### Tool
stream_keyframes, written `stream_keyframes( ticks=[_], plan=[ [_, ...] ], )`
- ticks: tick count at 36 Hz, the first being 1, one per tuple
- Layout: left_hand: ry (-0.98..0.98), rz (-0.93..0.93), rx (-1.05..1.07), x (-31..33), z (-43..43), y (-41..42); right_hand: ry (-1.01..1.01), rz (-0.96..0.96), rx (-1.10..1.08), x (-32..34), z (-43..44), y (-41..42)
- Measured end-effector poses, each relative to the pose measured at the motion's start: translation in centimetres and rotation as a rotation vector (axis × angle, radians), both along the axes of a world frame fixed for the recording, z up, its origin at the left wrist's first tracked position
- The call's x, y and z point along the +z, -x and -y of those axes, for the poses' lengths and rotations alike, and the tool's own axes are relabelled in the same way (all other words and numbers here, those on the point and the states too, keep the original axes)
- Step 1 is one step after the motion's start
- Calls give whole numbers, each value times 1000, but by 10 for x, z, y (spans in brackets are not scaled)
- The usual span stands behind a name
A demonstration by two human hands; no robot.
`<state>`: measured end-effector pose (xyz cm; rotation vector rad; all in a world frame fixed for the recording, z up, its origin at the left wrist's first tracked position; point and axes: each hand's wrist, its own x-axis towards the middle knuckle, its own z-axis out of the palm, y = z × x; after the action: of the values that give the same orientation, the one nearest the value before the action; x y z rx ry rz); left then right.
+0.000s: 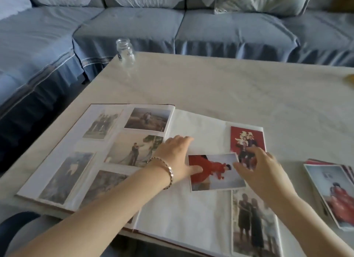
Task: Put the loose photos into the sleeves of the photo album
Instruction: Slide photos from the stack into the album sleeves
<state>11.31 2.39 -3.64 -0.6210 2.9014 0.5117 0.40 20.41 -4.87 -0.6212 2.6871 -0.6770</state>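
On the right page of the album (191,218), which lies open on the table (229,88), one loose photo (214,178) rests a little askew – on top of the page, as far as I can see, not yet in a sleeve. It lies between two sleeved prints, the red print (243,138) above and the dim print (252,222) below, both along the page's right side. The left page looks full. The stack (333,191) of photos yet to file sits on the table just right of the album.

The step in hand, I judge, is seating this photo: it has been laid on the page and is being lined up with an empty pocket. The next move calls for finding the pocket's mouth, lifting the film there, and sliding the photo in square while the page is held flat. The film is thin and glossy, so the opening cannot be made out from here.

The left hand (176,155), with a bracelet (168,168) at the wrist, lies palm down on the page, fingers straight and spread. Its thumb (195,169) presses the photo's left edge – a flat hold, nothing gripped. The right hand (266,172) arches over the photo's upper right corner, thumb tip on that corner and fingers curved above the red print. Whether it pinches the corner or only touches it I cannot tell.
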Motion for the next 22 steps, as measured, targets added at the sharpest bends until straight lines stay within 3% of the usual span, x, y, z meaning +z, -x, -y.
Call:
stream_keyframes(
  ticks=[5, 9, 13, 18, 22],
  plan=[
    [189, 233, -135, -9, -24, 34, -56, 196, -1, 0, -11, -5],
    [91, 327, -79, -9, -36, 40, 65, 293, -33, -4, -14, -9],
    [-133, 110, 40, -16, -36, 34, 314, 448, -133, -2, -22, -10],
    [-451, -198, 231, -20, -48, 37, 826, 783, -363, 5, -38, -10],
    [-578, -315, 258, -10, -82, 46, 879, 742, -372, 5, -45, -10]
  ],
)
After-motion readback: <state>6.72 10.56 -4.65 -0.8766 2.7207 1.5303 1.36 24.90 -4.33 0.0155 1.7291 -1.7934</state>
